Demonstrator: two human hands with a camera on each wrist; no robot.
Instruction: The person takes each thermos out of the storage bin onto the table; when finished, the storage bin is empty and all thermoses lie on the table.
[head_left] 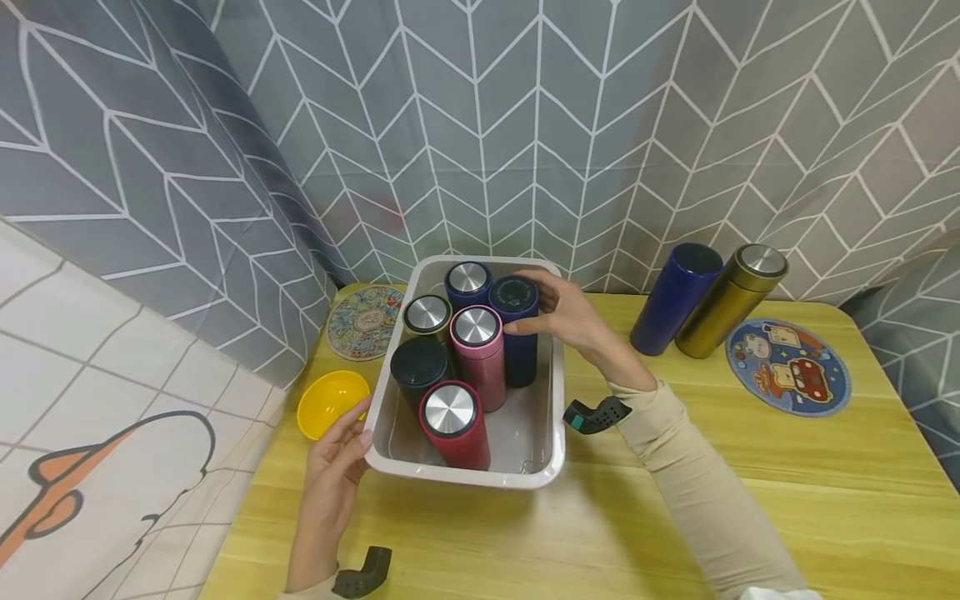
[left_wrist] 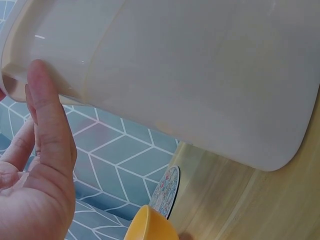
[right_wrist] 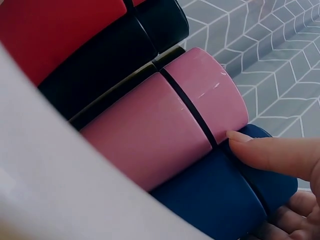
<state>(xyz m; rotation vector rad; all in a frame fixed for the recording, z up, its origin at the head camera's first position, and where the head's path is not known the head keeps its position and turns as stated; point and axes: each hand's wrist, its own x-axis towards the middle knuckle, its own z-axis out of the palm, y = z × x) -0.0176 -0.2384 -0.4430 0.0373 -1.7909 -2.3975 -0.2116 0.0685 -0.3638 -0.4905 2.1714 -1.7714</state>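
A white plastic tub (head_left: 557, 417) holds several upright thermoses. My left hand (head_left: 336, 467) holds the tub's left side near the front corner; in the left wrist view its thumb lies along the outer wall below the rim. With thumb and fingers around the cap, my right hand (head_left: 564, 312) grips a dark blue thermos (head_left: 521, 358) at the tub's back right. Against it stands a pink thermos (right_wrist: 150, 130) with a steel-topped lid. A red thermos (head_left: 465, 446), a black one (head_left: 420, 362), a dark gold one (head_left: 429, 313) and another blue one (head_left: 468, 279) share the tub.
To the right, a purple-blue thermos (head_left: 671, 304) and a gold thermos (head_left: 727, 308) stand on the wooden table (head_left: 787, 483), beside a round blue mat (head_left: 787, 367). A yellow bowl (head_left: 330, 400) and a patterned round mat (head_left: 363, 323) lie left of the tub. A grey curtain (head_left: 525, 125) hangs behind.
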